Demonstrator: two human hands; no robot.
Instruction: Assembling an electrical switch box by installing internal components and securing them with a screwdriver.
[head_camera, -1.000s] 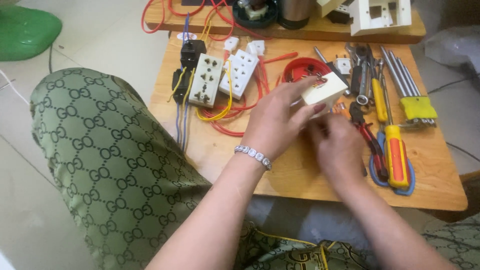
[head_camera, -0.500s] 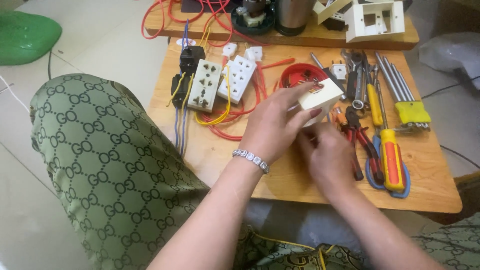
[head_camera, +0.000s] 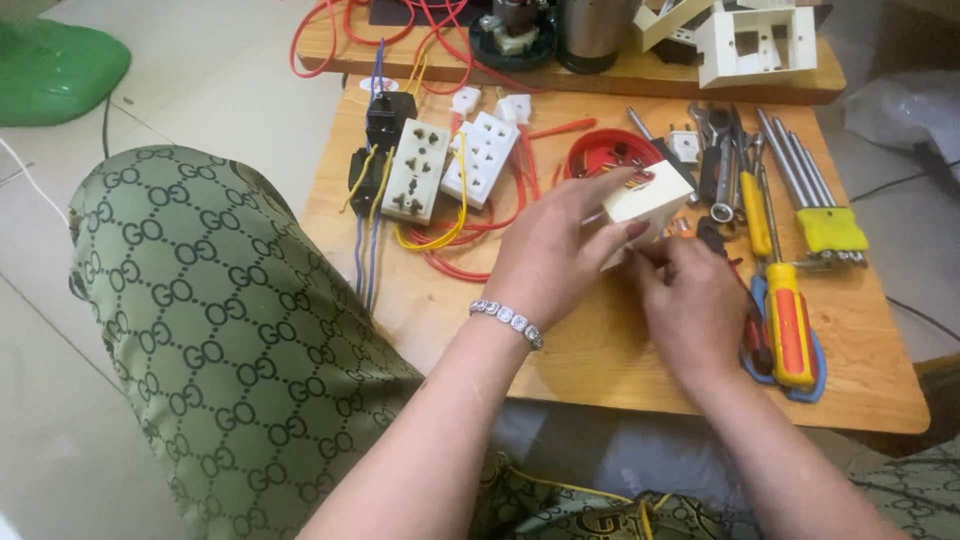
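My left hand (head_camera: 560, 255) grips a small cream-coloured plastic electrical box (head_camera: 648, 200) and holds it tilted just above the wooden table (head_camera: 600, 350). My right hand (head_camera: 695, 300) is under and beside the box, fingertips touching its lower edge; what those fingers pinch is hidden. A beaded bracelet (head_camera: 507, 321) sits on my left wrist. A red round lid (head_camera: 612, 152) lies just behind the box.
White wall sockets (head_camera: 418, 170) with red, yellow and blue wires lie at the table's left. Screwdrivers with orange and yellow handles (head_camera: 788, 320), pliers and wrenches lie at the right. A second board behind holds white boxes (head_camera: 755, 45). My knee in green patterned cloth (head_camera: 200, 300) is left.
Both hands have lifted the cream box slightly and turned it; the view shifted a little, and the right hand closed in under the box.
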